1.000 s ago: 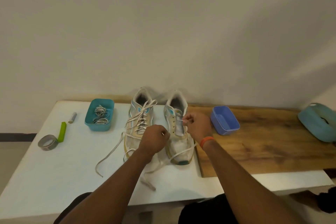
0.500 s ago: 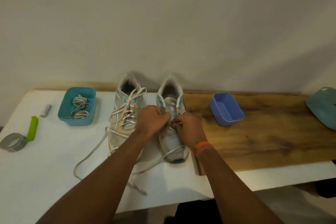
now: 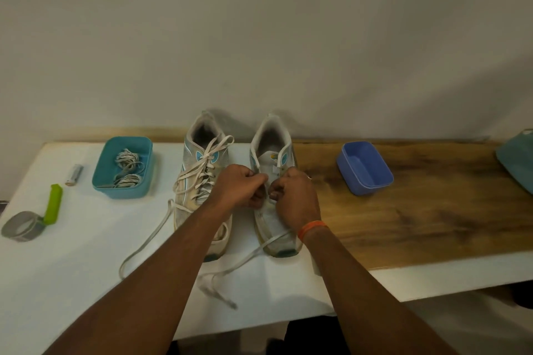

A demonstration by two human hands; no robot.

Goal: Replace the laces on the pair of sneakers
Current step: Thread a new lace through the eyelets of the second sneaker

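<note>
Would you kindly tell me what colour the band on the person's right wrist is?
Orange; the wristband shows clearly in the head view.

Landmark: right sneaker [image 3: 275,196], on the table [image 3: 72,268].
- Left sneaker [image 3: 202,190]: just beside it, left.
- Tub of coiled laces [image 3: 123,168]: further left.
- Battery [image 3: 74,174], tape roll [image 3: 23,225]: left of that.
- Board [image 3: 418,210] bearing empty tub [image 3: 364,167]: right.
- Both hands [image 3: 240,186] [image 3: 294,196]: over its middle.

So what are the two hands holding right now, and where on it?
Both hands, left hand and right hand, pinch the white lace over the middle eyelets of the right sneaker. The exact grip point is hidden by the fingers.
</note>
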